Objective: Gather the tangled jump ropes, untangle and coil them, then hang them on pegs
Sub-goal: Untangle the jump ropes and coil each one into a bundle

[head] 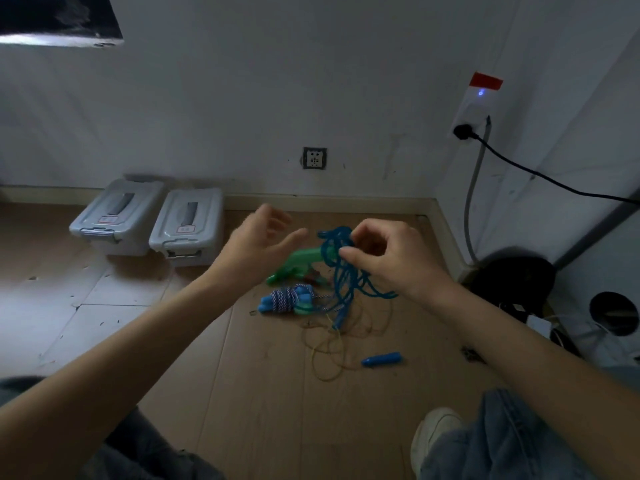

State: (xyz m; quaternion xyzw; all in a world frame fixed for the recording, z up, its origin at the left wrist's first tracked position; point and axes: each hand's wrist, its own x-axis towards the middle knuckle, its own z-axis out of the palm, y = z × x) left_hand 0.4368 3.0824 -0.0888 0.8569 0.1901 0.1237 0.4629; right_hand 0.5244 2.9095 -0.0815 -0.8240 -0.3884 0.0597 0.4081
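Seated on the floor in a dim room corner, I hold a knotted blue jump rope up at the centre of the frame, its loops hanging from my right hand and trailing down to the boards. The fingers of that hand are pinched shut on a bunch of the blue strands. My left hand hovers just beside the bundle at centre left, blurred, its fingers spread and holding nothing.

Below the raised rope lie the others: a striped blue-and-white rope already wound into a coil with its pale blue handles tucked in, a green handle angled behind the blue tangle, a thin yellowish cord sprawled in loose loops, and a lone blue handle lower right of centre. Two grey lidded boxes sit against the wall at middle left. No pegs are in view.

I judge the step in hand to be the untangling of the blue rope, with coiling and hanging still to come. The next move, as I read it, calls for my free hand to find one strand and draw it clear of the knot while the other keeps the bundle steady; pulling blindly could tighten the snarl.
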